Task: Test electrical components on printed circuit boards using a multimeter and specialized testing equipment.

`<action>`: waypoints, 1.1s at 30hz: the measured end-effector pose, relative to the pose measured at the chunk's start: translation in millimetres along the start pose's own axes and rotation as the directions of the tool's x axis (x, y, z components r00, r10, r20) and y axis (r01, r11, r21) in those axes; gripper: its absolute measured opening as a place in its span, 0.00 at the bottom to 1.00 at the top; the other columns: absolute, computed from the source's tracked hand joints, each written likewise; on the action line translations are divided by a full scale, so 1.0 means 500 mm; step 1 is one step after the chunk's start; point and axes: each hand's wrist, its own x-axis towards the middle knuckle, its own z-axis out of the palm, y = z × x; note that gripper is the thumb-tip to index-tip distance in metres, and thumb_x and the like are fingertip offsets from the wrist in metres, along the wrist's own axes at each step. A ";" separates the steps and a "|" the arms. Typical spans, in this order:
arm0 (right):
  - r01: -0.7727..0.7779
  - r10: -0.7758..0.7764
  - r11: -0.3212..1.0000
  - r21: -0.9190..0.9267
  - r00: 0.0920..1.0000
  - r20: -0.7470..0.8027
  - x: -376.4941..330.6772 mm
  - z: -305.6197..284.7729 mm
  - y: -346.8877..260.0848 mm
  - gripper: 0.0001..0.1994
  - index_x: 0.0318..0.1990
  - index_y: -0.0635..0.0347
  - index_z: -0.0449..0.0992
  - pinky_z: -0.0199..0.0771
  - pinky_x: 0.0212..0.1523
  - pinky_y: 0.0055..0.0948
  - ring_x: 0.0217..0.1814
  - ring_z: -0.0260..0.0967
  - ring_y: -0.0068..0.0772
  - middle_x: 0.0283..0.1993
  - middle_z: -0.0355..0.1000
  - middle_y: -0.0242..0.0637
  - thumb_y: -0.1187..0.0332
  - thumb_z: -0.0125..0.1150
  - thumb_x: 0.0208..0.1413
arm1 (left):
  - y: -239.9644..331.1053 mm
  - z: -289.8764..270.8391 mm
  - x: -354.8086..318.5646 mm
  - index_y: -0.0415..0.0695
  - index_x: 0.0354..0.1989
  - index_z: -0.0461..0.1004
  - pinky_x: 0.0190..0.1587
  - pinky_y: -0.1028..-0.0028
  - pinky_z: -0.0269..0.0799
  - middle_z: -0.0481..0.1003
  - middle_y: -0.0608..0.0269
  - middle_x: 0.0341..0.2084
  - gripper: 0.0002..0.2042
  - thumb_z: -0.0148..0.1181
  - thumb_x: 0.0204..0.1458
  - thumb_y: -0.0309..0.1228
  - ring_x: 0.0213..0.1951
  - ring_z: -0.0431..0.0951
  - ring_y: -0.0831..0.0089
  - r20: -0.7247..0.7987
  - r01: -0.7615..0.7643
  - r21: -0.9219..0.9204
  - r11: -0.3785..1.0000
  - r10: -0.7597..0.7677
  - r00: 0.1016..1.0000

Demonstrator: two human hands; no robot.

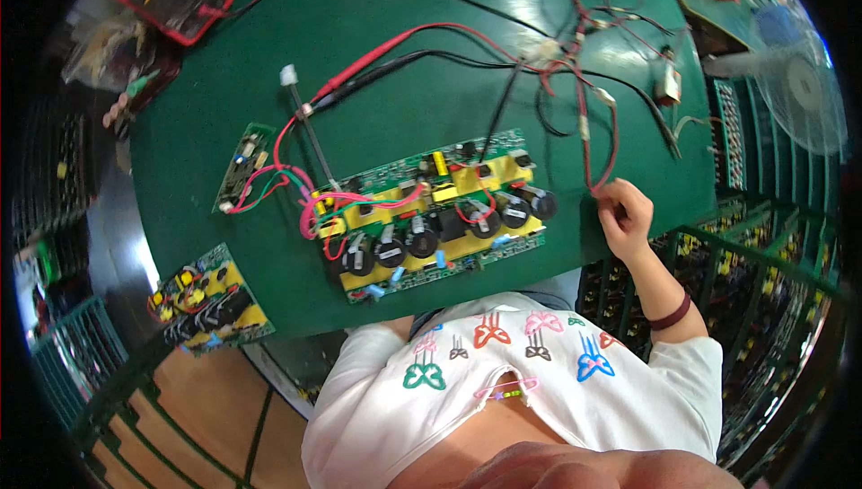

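In the head view, the right hand (626, 218) pinches a red cable (587, 155), probably steadying its loop; the left hand is out of sight, its state untellable. The large circuit board (440, 220) lies flat on the tabletop (292, 273), capacitors upward, presumably for access. A red probe (359, 69) and tangled leads clutter the space beyond.

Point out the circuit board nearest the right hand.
It's the large board in the middle; the narrow board and the corner board are both smaller and farther left.
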 end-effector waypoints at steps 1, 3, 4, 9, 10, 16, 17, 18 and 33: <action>0.002 -0.002 1.000 0.021 1.000 0.005 0.004 0.002 -0.001 0.09 0.32 0.65 0.76 0.57 0.21 0.23 0.21 0.60 0.24 0.23 0.66 0.34 0.85 0.56 0.43 | -0.018 -0.023 0.064 0.43 0.60 0.70 0.65 0.61 0.63 0.71 0.46 0.58 0.26 0.63 0.54 0.39 0.60 0.70 0.50 0.010 -0.021 0.025 0.999 0.021 1.000; 0.051 -0.051 0.999 0.012 0.999 0.015 0.002 0.005 0.007 0.08 0.33 0.65 0.76 0.59 0.23 0.22 0.21 0.61 0.23 0.24 0.67 0.34 0.84 0.56 0.45 | -0.054 -0.067 0.196 0.43 0.61 0.69 0.65 0.61 0.62 0.70 0.46 0.59 0.26 0.63 0.54 0.39 0.61 0.70 0.51 0.036 -0.061 0.079 0.995 0.058 0.998; 0.057 -0.057 0.998 0.019 0.998 0.012 0.000 0.004 0.012 0.08 0.34 0.65 0.75 0.59 0.23 0.21 0.22 0.61 0.22 0.24 0.67 0.34 0.83 0.56 0.46 | -0.059 -0.085 0.253 0.43 0.61 0.69 0.65 0.61 0.62 0.70 0.46 0.59 0.26 0.63 0.54 0.39 0.61 0.69 0.51 0.056 -0.083 0.107 0.991 0.077 0.995; 0.075 -0.070 0.987 0.141 0.997 -0.040 0.009 0.013 -0.003 0.07 0.38 0.63 0.76 0.60 0.24 0.22 0.22 0.58 0.18 0.23 0.65 0.30 0.81 0.56 0.52 | 0.009 -0.171 0.406 0.43 0.62 0.69 0.66 0.61 0.62 0.70 0.46 0.60 0.27 0.63 0.55 0.38 0.61 0.69 0.51 0.082 -0.108 0.237 0.966 0.091 0.992; 0.092 -0.081 0.987 0.132 0.993 -0.086 0.003 0.011 0.012 0.06 0.39 0.62 0.76 0.59 0.24 0.22 0.22 0.57 0.18 0.23 0.64 0.31 0.80 0.57 0.54 | 0.015 -0.103 0.349 0.43 0.62 0.69 0.66 0.62 0.62 0.70 0.46 0.60 0.27 0.63 0.55 0.38 0.61 0.69 0.51 0.100 -0.129 0.263 0.956 0.105 0.989; 0.177 -0.156 0.977 0.116 0.972 -0.174 0.003 0.017 0.050 0.06 0.43 0.61 0.75 0.61 0.27 0.24 0.24 0.57 0.21 0.23 0.63 0.33 0.78 0.56 0.60 | 0.244 -0.133 0.167 0.41 0.63 0.67 0.65 0.63 0.63 0.70 0.47 0.60 0.26 0.60 0.58 0.38 0.61 0.70 0.55 0.133 -0.042 0.178 0.983 0.018 0.991; 0.164 -0.147 0.981 0.101 0.977 -0.153 0.007 0.019 0.046 0.08 0.45 0.61 0.74 0.61 0.29 0.23 0.25 0.56 0.20 0.23 0.62 0.32 0.79 0.55 0.60 | 0.282 -0.147 0.128 0.40 0.63 0.67 0.64 0.64 0.64 0.70 0.47 0.60 0.25 0.59 0.59 0.38 0.60 0.70 0.57 0.136 -0.009 0.117 0.993 -0.007 0.991; 0.183 -0.164 0.977 0.110 0.973 -0.165 0.007 0.024 0.040 0.08 0.45 0.61 0.74 0.61 0.29 0.23 0.25 0.56 0.20 0.23 0.62 0.32 0.79 0.55 0.60 | 0.291 -0.153 0.087 0.40 0.63 0.67 0.63 0.65 0.64 0.71 0.49 0.59 0.25 0.59 0.59 0.36 0.60 0.71 0.59 0.103 -0.021 0.038 0.999 0.017 0.994; -0.037 -0.010 0.488 -0.872 0.999 -0.049 0.212 -0.207 0.167 0.17 0.57 0.37 0.69 0.70 0.51 0.44 0.56 0.69 0.42 0.47 0.74 0.38 0.65 0.56 0.60 | 0.536 -0.282 -0.153 0.37 0.55 0.72 0.50 0.75 0.73 0.77 0.56 0.48 0.15 0.57 0.60 0.21 0.44 0.76 0.75 -0.329 -0.200 -0.520 0.830 0.021 0.944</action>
